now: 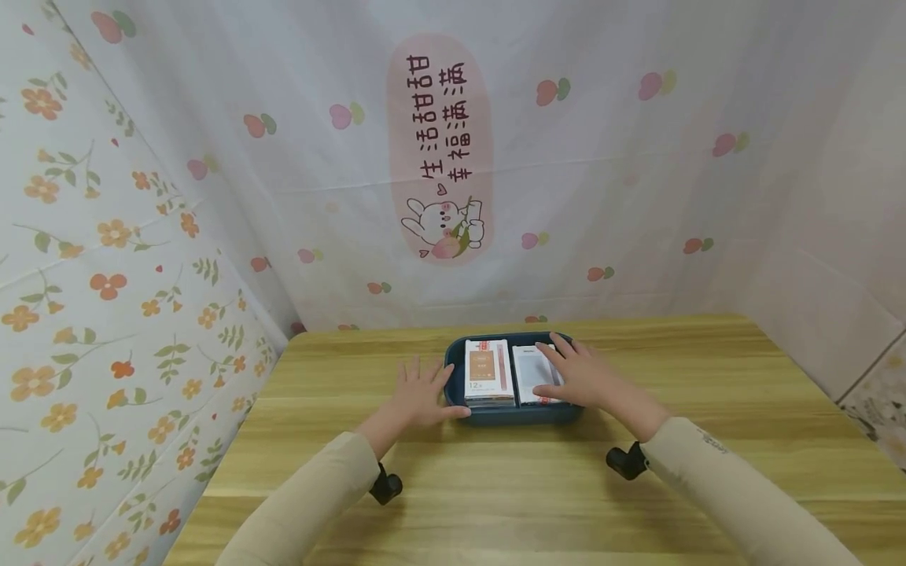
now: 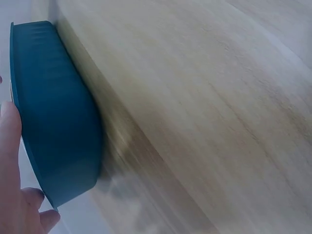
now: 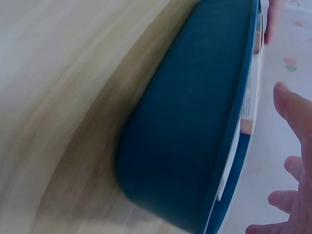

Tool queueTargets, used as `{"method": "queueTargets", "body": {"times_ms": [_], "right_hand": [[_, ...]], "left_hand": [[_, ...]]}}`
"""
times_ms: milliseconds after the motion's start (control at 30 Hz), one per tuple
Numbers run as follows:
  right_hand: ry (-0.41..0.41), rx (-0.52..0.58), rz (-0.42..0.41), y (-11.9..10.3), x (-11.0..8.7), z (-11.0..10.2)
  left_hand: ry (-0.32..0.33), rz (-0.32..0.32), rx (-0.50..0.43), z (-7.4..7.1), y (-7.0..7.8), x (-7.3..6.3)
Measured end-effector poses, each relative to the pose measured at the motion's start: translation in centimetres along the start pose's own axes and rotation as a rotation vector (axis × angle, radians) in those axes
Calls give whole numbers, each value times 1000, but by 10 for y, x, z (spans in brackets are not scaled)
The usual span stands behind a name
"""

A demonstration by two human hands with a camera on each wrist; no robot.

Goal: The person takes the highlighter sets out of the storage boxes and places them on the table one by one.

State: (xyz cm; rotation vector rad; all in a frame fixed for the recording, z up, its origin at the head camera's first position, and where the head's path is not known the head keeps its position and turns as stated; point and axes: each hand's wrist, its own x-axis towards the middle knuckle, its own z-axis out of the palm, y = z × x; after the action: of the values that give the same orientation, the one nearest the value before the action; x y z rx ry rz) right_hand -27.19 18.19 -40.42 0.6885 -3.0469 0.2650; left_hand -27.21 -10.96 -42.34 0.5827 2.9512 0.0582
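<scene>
A dark blue-green divided tray [image 1: 520, 419] stands on the table near its back edge. In its left compartment lies a stack of white flat packs with an orange label [image 1: 482, 365]. The right compartment holds white packs with a grey panel [image 1: 529, 369], partly hidden by a hand. My left hand [image 1: 418, 397] is at the tray's left end, fingers spread, thumb at the front rim; in the left wrist view its fingertips meet the tray's rim [image 2: 34, 161]. Above the right end, my right hand [image 1: 583, 376] reaches over the packs with fingers apart, holding nothing.
The wood-grain table [image 1: 495, 495] extends to both sides and in front of the tray. A white curtain with a printed rabbit [image 1: 446, 224] hangs behind it, and a flowered cloth [image 1: 106, 314] hangs at the left. Black wrist mounts [image 1: 626, 462] sit below the sleeves.
</scene>
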Motion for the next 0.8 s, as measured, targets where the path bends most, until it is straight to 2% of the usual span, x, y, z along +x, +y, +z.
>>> {"method": "queueTargets", "body": {"times_ms": [167, 300, 633, 800], "right_hand": [[-21, -4, -14, -6, 9, 3], [-49, 36, 6, -11, 18, 8], [-103, 129, 172, -19, 34, 22], [-132, 152, 222, -22, 39, 25]], "left_hand": [[8, 8, -3, 4, -2, 0], [7, 8, -5, 5, -4, 0], [-30, -9, -13, 5, -2, 4], [-44, -26, -28, 5, -2, 4]]}}
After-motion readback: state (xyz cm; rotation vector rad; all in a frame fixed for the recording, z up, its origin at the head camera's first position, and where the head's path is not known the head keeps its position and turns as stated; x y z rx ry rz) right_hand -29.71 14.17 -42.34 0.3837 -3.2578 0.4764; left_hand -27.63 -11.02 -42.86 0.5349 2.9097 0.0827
